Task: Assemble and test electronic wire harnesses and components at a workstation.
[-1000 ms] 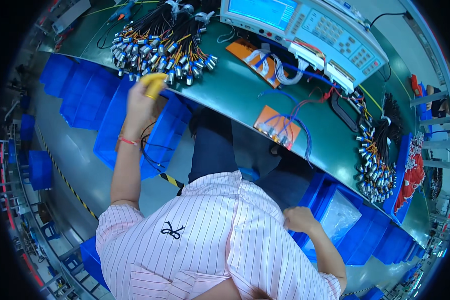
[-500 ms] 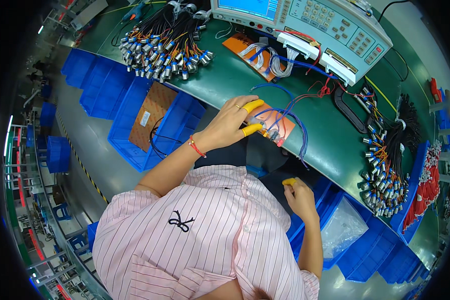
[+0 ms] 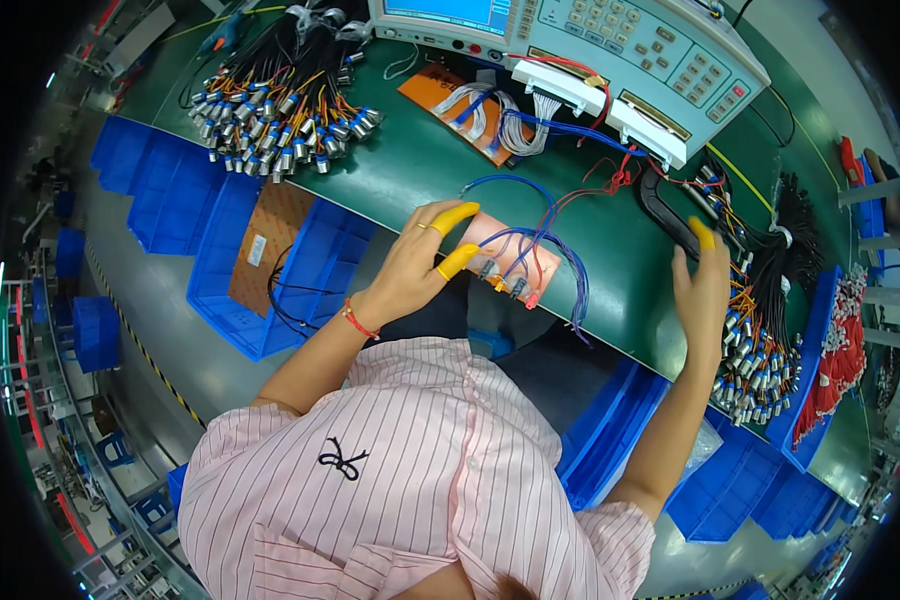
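Yellow finger cots cover some fingertips of both my hands. My left hand (image 3: 417,262) is open at the left end of a copper-coloured board (image 3: 490,232), with thumb and forefinger apart and nothing visible between them. Along the board's near edge are small clips or connectors (image 3: 518,288), black, yellow and red, with blue wires (image 3: 560,245) and red ones arching over it. My right hand (image 3: 705,285) reaches over the right side of the bench, fingers stretched out and open. Beside it lie a black curved handle-like piece (image 3: 665,212) and a bundle of cables with metal-ended connectors (image 3: 753,350).
A bench-top tester (image 3: 610,55) with a screen and keys stands at the back. Another heap of connector cables (image 3: 280,115) lies at the left. Blue bins (image 3: 232,325) hang along the bench's near edge. A blue tray of red parts (image 3: 820,375) is at the far right.
My right hand has risen from beside my lap to the cables at the right of the bench. My left thumb and forefinger have drawn back from the connectors on the board.
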Motion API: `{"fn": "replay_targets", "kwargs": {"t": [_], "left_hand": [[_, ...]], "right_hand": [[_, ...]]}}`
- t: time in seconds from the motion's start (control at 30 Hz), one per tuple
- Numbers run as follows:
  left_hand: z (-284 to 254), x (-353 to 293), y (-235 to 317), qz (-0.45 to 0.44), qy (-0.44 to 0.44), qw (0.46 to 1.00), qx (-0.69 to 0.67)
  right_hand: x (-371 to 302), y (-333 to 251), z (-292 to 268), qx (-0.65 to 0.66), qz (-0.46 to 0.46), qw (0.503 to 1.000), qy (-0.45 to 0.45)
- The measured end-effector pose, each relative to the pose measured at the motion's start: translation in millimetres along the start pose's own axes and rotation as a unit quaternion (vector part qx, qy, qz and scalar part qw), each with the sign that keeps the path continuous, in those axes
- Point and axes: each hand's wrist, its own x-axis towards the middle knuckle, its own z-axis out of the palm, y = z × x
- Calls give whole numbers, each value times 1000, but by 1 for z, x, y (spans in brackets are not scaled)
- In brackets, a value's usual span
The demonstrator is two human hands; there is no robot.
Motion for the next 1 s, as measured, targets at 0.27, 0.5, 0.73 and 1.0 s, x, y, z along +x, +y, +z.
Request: {"fn": "replay_targets", "kwargs": {"t": [0.27,0.5,0.73,1.0], "left_hand": [[-19,-19,-14,-24,27,997,-70],[-25,-28,-17,-13,9,997,-79],[-23,-13,-13,27,-32,998,-46],[-23,-17,24,-6,1,977,-213]], "right_hand": [[35,4,19,14,12,984,-175],[-9,7,-7,-20,-105,964,-242],[-5,6,-36,192,66,921,-333],[-25,-24,-70,448,68,892,-13]]}}
